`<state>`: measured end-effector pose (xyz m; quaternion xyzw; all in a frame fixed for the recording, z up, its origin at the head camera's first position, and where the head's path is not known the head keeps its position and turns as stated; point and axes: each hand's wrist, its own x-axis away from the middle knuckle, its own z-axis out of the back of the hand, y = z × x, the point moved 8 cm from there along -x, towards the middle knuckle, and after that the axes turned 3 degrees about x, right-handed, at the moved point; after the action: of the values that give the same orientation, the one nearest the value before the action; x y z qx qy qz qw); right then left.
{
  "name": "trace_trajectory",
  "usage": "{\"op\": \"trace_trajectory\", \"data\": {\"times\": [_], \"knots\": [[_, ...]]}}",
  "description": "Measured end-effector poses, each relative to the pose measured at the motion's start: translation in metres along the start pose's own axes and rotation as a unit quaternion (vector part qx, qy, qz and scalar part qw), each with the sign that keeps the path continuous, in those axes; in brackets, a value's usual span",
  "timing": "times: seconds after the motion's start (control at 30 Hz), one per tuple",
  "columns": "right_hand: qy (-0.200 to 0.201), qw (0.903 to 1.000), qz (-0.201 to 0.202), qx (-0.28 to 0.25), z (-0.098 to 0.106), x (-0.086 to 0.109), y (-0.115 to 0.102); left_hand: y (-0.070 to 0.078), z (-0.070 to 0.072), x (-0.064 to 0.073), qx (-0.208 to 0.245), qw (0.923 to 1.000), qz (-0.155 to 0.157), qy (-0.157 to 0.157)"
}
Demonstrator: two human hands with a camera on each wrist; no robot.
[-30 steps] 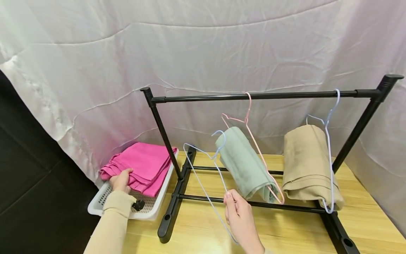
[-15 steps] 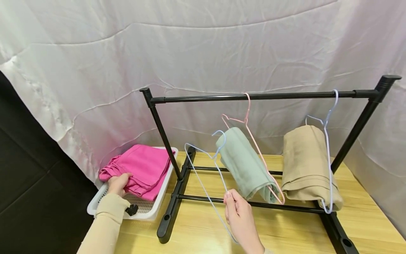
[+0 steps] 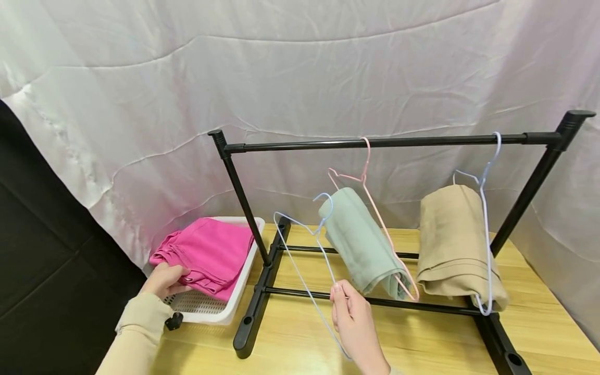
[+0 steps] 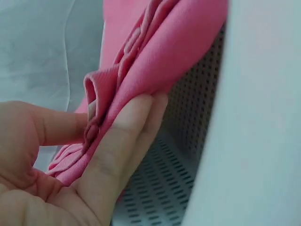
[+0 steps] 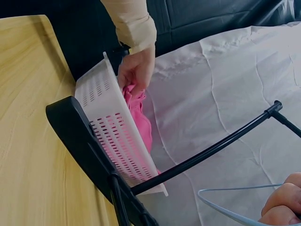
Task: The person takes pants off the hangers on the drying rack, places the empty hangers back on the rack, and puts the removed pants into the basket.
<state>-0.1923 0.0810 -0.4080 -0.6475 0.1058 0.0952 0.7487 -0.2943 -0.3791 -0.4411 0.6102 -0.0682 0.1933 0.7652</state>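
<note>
At the left, a folded pink garment (image 3: 206, 255) lies in a white perforated basket (image 3: 228, 312). My left hand (image 3: 164, 280) grips its near left edge. In the left wrist view the thumb lies on one side of the layered pink cloth (image 4: 164, 52) and the fingers (image 4: 106, 160) on the other. My right hand (image 3: 354, 323) pinches a light blue wire hanger (image 3: 322, 226) by its right side, hook upward, nothing hung on it. In the right wrist view part of this hanger (image 5: 225, 213) shows beside the curled fingers (image 5: 284, 202).
A black rack (image 3: 300, 145) stands on the wooden table (image 3: 211, 349). From its bar hang a pink hanger (image 3: 366, 156) bearing a green folded cloth (image 3: 361, 239) and a blue hanger (image 3: 487, 208) bearing a beige one (image 3: 450, 239). A pale curtain (image 3: 300, 83) hangs behind.
My left hand has shifted left and slightly down along the edge of the pink garment, which has slid slightly down and toward me. The right hand and its hanger have stayed nearly still.
</note>
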Motion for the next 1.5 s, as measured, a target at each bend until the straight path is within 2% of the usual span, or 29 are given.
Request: {"op": "trace_trajectory", "data": {"times": [0.23, 0.33, 0.57, 0.63, 0.7, 0.73, 0.8, 0.87, 0.9, 0.93, 1.03, 1.13, 1.2, 1.33, 1.5], "knots": [[0.004, 0.9998, -0.019, 0.008, 0.003, -0.001, 0.006, -0.007, 0.0, 0.004, -0.045, 0.9988, 0.003, -0.021], [-0.002, 0.9997, -0.024, 0.003, 0.003, 0.0, 0.006, -0.011, 0.004, 0.004, -0.074, 0.9971, 0.009, -0.018], [-0.01, 0.9992, -0.038, 0.005, 0.002, 0.0, 0.007, -0.023, 0.008, 0.006, -0.136, 0.9899, 0.036, -0.016], [-0.012, 0.9992, -0.037, 0.008, 0.002, 0.0, 0.007, -0.025, 0.008, 0.006, -0.164, 0.9856, 0.035, -0.019], [-0.011, 0.9992, -0.036, 0.008, 0.003, -0.001, 0.007, -0.023, 0.009, 0.005, -0.229, 0.9732, 0.018, -0.016], [-0.01, 0.9993, -0.036, 0.008, 0.003, -0.001, 0.007, -0.02, 0.009, 0.004, -0.269, 0.9629, 0.003, -0.013], [-0.008, 0.9993, -0.035, 0.008, 0.004, -0.001, 0.007, -0.015, 0.009, 0.004, -0.352, 0.9358, -0.023, -0.005], [-0.005, 0.9995, -0.032, 0.008, 0.004, -0.001, 0.007, -0.009, 0.008, 0.004, -0.422, 0.9055, -0.043, 0.003], [-0.003, 0.9995, -0.03, 0.008, 0.005, -0.001, 0.006, -0.006, 0.007, 0.005, -0.442, 0.8959, -0.048, 0.004], [-0.001, 0.9996, -0.028, 0.008, 0.005, -0.001, 0.006, -0.004, 0.007, 0.007, -0.455, 0.8888, -0.05, 0.008], [0.002, 0.9997, -0.024, 0.004, 0.005, 0.0, 0.006, 0.003, 0.008, 0.012, -0.476, 0.8777, -0.052, 0.02], [0.002, 0.9997, -0.023, 0.003, 0.004, 0.0, 0.006, 0.008, 0.012, 0.018, -0.48, 0.8753, -0.051, 0.031], [0.001, 0.9997, -0.023, 0.003, 0.004, -0.001, 0.006, 0.009, 0.015, 0.02, -0.471, 0.8804, -0.044, 0.032], [-0.002, 0.9997, -0.023, 0.004, 0.003, 0.0, 0.005, 0.008, 0.022, 0.023, -0.441, 0.8961, -0.012, 0.046], [-0.001, 0.9997, -0.025, 0.006, 0.004, 0.0, 0.005, 0.012, 0.023, 0.022, -0.439, 0.8973, -0.01, 0.047]]}}
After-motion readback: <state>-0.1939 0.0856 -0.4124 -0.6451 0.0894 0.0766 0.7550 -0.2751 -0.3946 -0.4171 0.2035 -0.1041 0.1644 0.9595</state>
